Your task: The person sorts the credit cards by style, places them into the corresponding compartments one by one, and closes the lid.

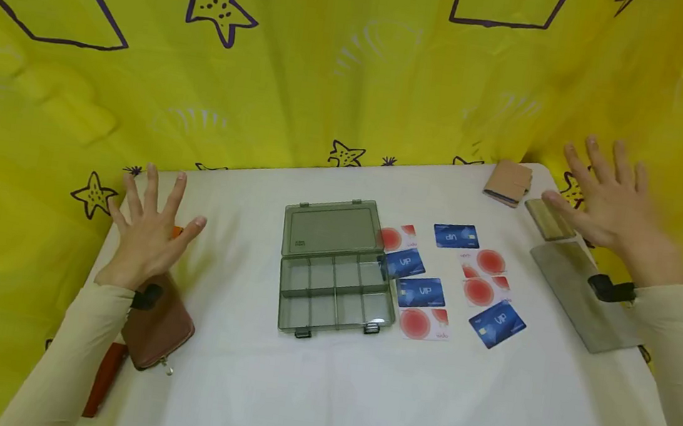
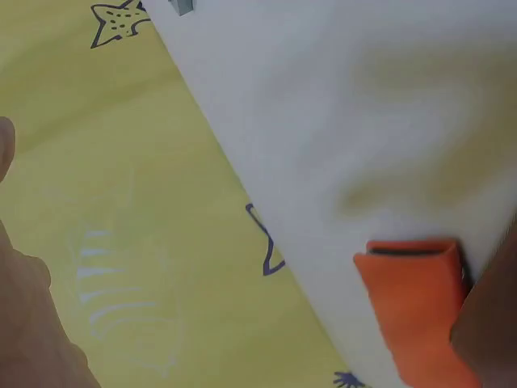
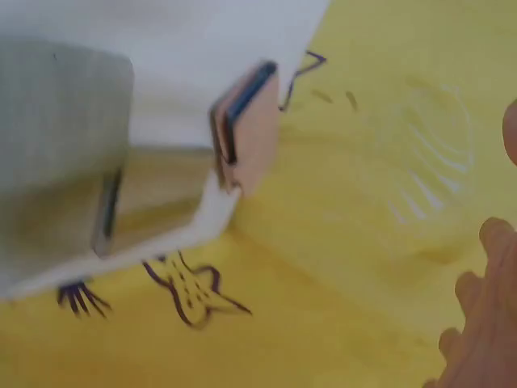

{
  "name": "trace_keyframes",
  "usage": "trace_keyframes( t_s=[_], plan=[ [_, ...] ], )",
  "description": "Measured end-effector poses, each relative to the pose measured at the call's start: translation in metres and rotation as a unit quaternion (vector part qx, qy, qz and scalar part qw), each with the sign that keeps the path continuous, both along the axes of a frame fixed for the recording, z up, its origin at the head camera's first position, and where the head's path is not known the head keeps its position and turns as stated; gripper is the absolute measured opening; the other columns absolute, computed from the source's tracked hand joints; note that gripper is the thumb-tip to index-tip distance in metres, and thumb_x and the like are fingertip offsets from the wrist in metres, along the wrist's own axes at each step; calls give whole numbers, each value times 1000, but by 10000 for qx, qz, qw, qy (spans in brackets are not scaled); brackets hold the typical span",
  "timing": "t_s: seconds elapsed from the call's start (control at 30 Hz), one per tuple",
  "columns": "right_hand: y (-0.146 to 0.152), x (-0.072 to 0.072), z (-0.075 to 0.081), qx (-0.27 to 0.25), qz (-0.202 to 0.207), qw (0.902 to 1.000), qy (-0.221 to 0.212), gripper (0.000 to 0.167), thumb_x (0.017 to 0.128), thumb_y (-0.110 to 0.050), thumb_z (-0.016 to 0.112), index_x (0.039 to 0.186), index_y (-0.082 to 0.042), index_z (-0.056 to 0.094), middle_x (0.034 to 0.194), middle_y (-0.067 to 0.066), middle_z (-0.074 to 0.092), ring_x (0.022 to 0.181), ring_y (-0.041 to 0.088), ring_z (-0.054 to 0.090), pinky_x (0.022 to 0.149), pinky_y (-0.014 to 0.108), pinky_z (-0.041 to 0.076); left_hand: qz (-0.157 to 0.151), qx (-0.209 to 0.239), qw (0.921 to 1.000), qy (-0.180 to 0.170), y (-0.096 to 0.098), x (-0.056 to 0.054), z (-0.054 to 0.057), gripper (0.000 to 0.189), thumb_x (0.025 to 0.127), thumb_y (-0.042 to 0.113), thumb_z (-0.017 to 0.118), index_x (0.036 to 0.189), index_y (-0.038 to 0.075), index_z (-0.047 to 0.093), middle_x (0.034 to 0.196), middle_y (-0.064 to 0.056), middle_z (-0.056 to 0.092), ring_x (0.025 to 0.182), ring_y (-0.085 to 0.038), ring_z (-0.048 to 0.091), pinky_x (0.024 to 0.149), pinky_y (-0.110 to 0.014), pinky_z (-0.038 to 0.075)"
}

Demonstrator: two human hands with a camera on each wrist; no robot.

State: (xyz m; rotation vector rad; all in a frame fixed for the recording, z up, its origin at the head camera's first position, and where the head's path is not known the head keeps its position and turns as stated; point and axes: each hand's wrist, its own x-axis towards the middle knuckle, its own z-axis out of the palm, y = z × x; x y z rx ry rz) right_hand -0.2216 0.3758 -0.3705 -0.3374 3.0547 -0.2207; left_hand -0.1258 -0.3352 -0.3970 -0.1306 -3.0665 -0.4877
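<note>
My left hand [image 1: 146,241] hovers with spread fingers over the table's left side, empty. Below it lies a brown zip wallet [image 1: 161,326], and an orange wallet [image 2: 416,307] shows beside that in the left wrist view. My right hand [image 1: 614,206], fingers spread and slightly blurred, is held up at the far right. Nearest to it are a small olive-coloured wallet [image 1: 550,220], a grey-green long wallet [image 1: 583,295] and a tan card wallet [image 1: 508,182]. A green-tinted plastic compartment box [image 1: 334,230] stands open mid-table, its compartments bare.
Right of the box several cards are spread out, among them a blue VIP card [image 1: 497,324] and a white card with a red circle [image 1: 424,323]. A red item [image 1: 106,380] lies by the left forearm. Yellow patterned cloth [image 1: 310,58] rises behind the white table [image 1: 265,397].
</note>
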Motion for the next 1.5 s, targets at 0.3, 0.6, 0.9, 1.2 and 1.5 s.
trace_keyframes(
  t_s=[0.3,0.6,0.9,1.2,1.5],
  plan=[
    [-62,-12,-66,-1755,832,9751,-1071,76,97,-35,78,160,-6,46,154,28,54,143,51,45,116,75,34,-435,809,9949,-413,39,15,-41,91,108,54,52,172,24,-5,175,-16,-25,159,-50,-24,121,-81,-7],
    [-101,-26,-114,-1716,1250,9716,-1047,65,90,-30,87,144,-3,63,138,25,61,126,43,55,113,68,43,-1156,1611,9728,-1195,104,41,-88,108,101,52,67,172,16,-6,177,-23,-15,161,-52,-16,123,-80,-3],
    [-103,-33,-114,-2053,976,9629,-1455,58,89,-25,89,137,-2,65,128,23,65,118,41,58,113,64,44,-1257,1850,9620,-1567,115,49,-98,128,89,54,82,172,15,-8,179,-13,-13,164,-39,-17,126,-70,-12],
    [-98,-29,-112,-2264,771,9654,-1041,32,104,-20,71,127,0,61,122,26,66,108,41,58,102,60,49,-1834,2349,9441,-1409,119,50,-93,149,73,42,98,169,2,-8,178,-21,-7,164,-45,-10,128,-68,-6],
    [-100,-12,-89,-4717,-419,8796,-454,53,98,-10,77,144,0,52,106,15,71,60,14,76,57,26,62,-1981,2473,9379,-1412,121,45,-98,159,63,32,105,170,7,-9,178,-20,-5,164,-43,-13,129,-66,-8]
  ],
)
